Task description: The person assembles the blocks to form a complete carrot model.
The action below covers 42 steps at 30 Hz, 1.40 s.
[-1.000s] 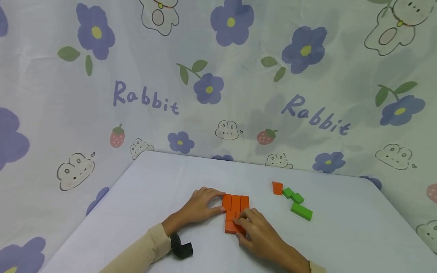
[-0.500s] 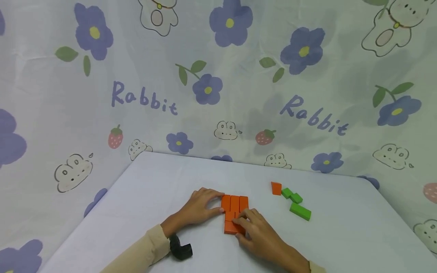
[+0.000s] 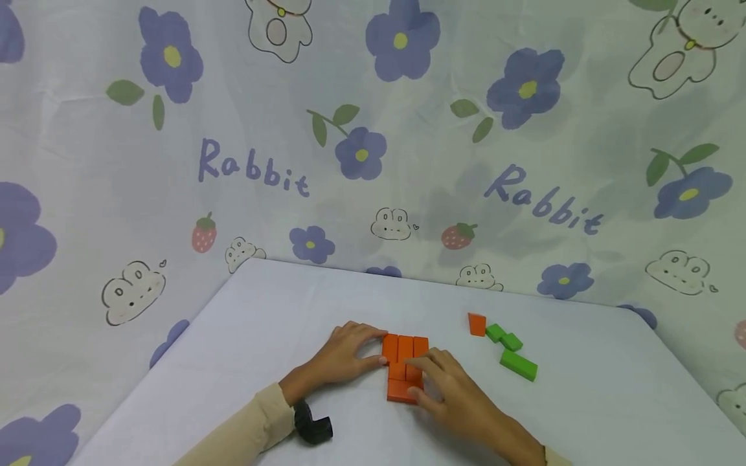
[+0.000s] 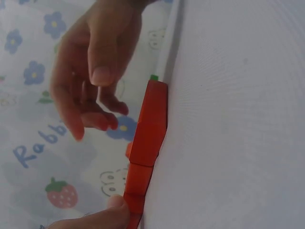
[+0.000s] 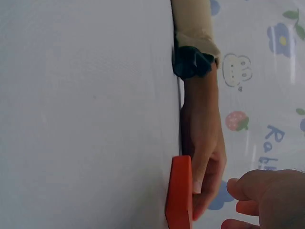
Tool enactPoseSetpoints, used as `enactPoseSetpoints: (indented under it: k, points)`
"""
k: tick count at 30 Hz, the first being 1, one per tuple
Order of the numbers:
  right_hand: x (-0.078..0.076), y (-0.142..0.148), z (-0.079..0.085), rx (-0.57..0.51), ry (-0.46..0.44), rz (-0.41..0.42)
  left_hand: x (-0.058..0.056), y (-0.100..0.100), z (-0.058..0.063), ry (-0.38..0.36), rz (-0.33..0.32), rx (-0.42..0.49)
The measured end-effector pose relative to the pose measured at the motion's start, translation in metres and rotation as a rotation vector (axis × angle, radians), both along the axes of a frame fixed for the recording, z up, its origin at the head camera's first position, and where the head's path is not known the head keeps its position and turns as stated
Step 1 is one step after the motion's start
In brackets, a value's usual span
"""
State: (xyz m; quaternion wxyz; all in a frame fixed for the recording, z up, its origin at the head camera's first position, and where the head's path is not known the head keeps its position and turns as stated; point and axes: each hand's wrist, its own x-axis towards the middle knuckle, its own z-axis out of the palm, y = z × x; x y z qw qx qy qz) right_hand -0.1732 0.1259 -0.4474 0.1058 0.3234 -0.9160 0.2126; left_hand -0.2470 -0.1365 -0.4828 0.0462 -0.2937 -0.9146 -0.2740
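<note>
Several orange blocks (image 3: 405, 349) lie flat on the table, fitted together: three side by side at the back, two shorter ones before them, and one crosswise block (image 3: 401, 390) in front. My left hand (image 3: 345, 356) rests at their left side, its thumb and index finger touching the edge of the back left block. Over the front right of the group hovers my right hand (image 3: 463, 401), fingers spread and nothing held. In the left wrist view, a gap shows between the right hand (image 4: 102, 52) and the orange blocks (image 4: 147, 138). The right palm hides some of the group's right edge.
Right of the group lie a separate orange block (image 3: 476, 324), two small green blocks (image 3: 495, 332) and a longer green block (image 3: 519, 366). A black wrist device (image 3: 313, 427) sits under my left wrist. A printed curtain (image 3: 408, 162) hangs behind the table (image 3: 291, 298).
My right hand has let go of the front blocks and lifted slightly to the right, its fingers opening. The left hand stays at the left edge.
</note>
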Motion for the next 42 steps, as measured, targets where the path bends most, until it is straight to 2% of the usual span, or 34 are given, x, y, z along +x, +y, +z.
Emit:
enactPoseSetpoints:
  k: [5, 8, 11, 16, 19, 22, 24, 27, 33, 37, 42]
  points:
    - [-0.015, 0.018, 0.013, -0.008, 0.088, -0.091, 0.001, 0.0, 0.003, -0.003, 0.001, 0.014]
    - [-0.033, 0.035, 0.018, -0.023, 0.134, -0.166, 0.002, -0.001, 0.003, 0.001, 0.005, 0.018]
    - [-0.055, 0.056, 0.021, -0.048, 0.136, -0.24, 0.002, -0.002, 0.001, 0.005, 0.007, 0.015]
    - [-0.094, 0.093, 0.023, -0.054, 0.009, -0.367, 0.003, -0.004, 0.0, 0.002, 0.002, 0.013]
    - [-0.114, 0.107, 0.019, -0.042, -0.106, -0.397, 0.002, -0.005, 0.0, 0.019, 0.002, 0.006]
    - [-0.129, 0.112, 0.012, -0.006, -0.199, -0.391, 0.0, -0.004, 0.001, 0.031, 0.001, 0.011]
    - [-0.134, 0.112, 0.008, 0.03, -0.249, -0.386, -0.001, -0.001, 0.0, 0.027, 0.0, 0.009]
    - [-0.134, 0.109, 0.003, 0.105, -0.274, -0.389, 0.001, 0.002, -0.004, -0.001, -0.004, 0.004]
    - [-0.126, 0.09, -0.002, 0.149, -0.254, -0.387, 0.005, 0.002, -0.01, 0.0, 0.005, -0.003]
    - [-0.123, 0.078, -0.001, 0.162, -0.212, -0.353, 0.005, 0.0, -0.009, -0.001, 0.002, 0.0]
    - [-0.119, 0.074, 0.002, 0.141, -0.084, -0.278, 0.001, 0.0, -0.006, 0.009, 0.001, -0.004]
